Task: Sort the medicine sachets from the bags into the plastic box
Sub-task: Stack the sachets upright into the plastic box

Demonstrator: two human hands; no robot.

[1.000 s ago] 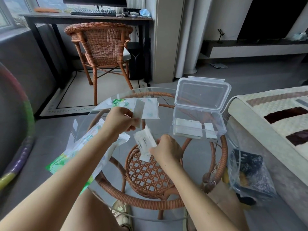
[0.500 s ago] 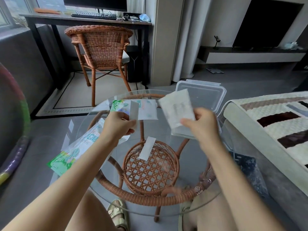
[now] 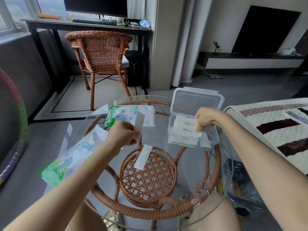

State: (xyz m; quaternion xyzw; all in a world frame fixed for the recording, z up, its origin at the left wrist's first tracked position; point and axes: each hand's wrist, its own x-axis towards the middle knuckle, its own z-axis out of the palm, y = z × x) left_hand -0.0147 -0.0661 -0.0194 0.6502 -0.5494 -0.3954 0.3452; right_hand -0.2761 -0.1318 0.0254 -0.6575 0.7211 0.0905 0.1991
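Note:
A clear plastic box (image 3: 173, 139) with its lid (image 3: 196, 102) hinged open stands at the right of the round glass table (image 3: 196, 165). My right hand (image 3: 205, 118) reaches into it, shut on white medicine sachets (image 3: 185, 125) that lie over others inside. My left hand (image 3: 124, 134) pinches a narrow white sachet strip (image 3: 139, 121) above the table's middle. Another white strip (image 3: 143, 156) lies flat on the glass. Two green-and-white printed bags lie there too: one (image 3: 73, 155) under my left forearm, one (image 3: 130, 115) at the far side.
The glass top rests on a rattan frame with a woven basket shelf (image 3: 148, 177) below. A clear bag of dark items (image 3: 240, 185) hangs at the table's right. A patterned sofa cover (image 3: 273, 129) is at the right, a rattan chair (image 3: 101, 52) and desk behind.
My right hand lifted sachets from the middle of the table and carried them right and down into the box. One strip stayed on the glass. My left hand kept its strip, barely moving.

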